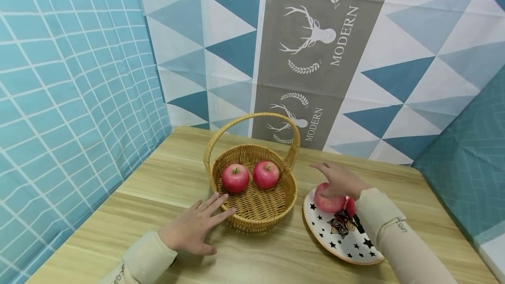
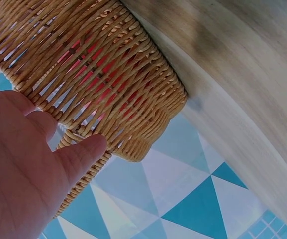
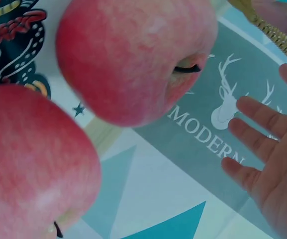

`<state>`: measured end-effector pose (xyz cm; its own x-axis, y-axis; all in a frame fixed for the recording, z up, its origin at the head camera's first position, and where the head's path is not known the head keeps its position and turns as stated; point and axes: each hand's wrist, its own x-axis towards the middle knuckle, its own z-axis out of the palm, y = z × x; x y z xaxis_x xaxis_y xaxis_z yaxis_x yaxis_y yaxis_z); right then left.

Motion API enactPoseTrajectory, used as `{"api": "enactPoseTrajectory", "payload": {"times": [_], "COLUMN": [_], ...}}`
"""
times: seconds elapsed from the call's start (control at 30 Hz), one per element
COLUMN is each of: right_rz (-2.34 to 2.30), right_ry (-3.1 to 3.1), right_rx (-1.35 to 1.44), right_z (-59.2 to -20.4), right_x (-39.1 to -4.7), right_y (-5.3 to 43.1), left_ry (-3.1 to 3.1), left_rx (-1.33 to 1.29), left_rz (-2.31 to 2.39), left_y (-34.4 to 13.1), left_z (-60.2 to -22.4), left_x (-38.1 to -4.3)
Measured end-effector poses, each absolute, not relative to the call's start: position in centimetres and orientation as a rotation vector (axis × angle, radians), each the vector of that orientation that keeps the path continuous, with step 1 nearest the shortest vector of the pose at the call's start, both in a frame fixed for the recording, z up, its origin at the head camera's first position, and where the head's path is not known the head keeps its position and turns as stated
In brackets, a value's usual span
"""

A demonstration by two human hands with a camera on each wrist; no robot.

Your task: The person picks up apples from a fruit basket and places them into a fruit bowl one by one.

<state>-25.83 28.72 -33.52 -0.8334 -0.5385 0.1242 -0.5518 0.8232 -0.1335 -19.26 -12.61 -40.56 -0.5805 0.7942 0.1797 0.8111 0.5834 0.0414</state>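
Note:
My left hand (image 1: 196, 227), fingers spread, reaches to the near left rim of a wicker basket (image 1: 256, 227) with an arched handle. In the left wrist view its fingertips lie right at the woven rim (image 2: 48, 107). Two red apples sit inside the basket, one on the left (image 1: 235, 179) and one beside it (image 1: 266, 175). Over a white plate (image 1: 343, 249) my right hand (image 1: 342, 179) hovers with loosely extended fingers. Beneath it are a pinkish-red apple (image 1: 328, 203) and a second apple (image 1: 350, 207), partly hidden by the sleeve. The right wrist view shows this hand (image 3: 270, 144) apart from both apples.
Everything stands on a wood-grain table (image 1: 165, 187). A patterned cloth backdrop (image 1: 232, 56) rises behind it, and a blue grid sheet (image 1: 79, 91) hangs along the left. Stars and a cartoon figure decorate the plate. The basket's handle (image 1: 252, 116) arches above its far side.

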Motion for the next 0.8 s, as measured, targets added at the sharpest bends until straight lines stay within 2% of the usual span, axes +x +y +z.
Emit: {"api": "enactPoseTrajectory", "payload": {"times": [0.3,0.5,0.8], "right_rz": [0.66,0.794,0.991], "right_ry": [-2.866,-2.767,-2.74], "right_rx": [0.902,0.97,0.931], "right_z": [-34.0,-34.3,-35.0], "right_x": [-26.5,-26.9,-27.2], "right_y": [27.9,27.1,25.6], "left_ry": [-2.665,-2.669,-2.656], "left_rx": [-1.349,-1.344,-1.348], "left_rz": [-0.181,-0.19,-0.182], "left_y": [-12.6,-12.6,-12.5], "left_z": [-40.8,-40.7,-40.8], "left_x": [-19.2,-19.2,-19.2]}}
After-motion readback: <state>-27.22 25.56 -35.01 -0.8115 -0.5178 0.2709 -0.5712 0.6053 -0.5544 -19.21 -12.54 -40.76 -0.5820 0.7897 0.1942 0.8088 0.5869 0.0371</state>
